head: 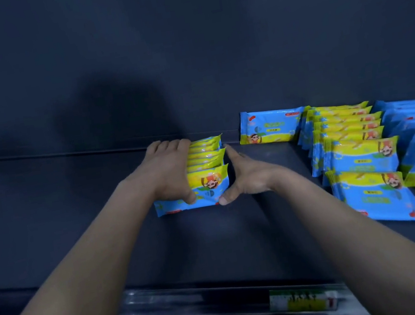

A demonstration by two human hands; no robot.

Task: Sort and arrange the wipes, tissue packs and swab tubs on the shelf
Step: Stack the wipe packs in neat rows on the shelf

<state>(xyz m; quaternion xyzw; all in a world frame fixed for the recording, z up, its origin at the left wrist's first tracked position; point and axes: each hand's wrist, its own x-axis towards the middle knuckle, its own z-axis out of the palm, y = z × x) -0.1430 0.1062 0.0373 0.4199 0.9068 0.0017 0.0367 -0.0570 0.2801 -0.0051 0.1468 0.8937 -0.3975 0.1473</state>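
The left hand (168, 175) clamps a short row of wipe packs (209, 181) standing on edge on the shelf (72, 207), with its fingers hooked over the far end and its thumb on the nearest pack. The right hand (247, 175) lies straight-fingered against the row's right side, holding nothing, its thumb touching the front pack's lower corner. Right of that grip, apart, a single pack (264, 128) leans at the back wall, with more packs (351, 155) in rows beyond.
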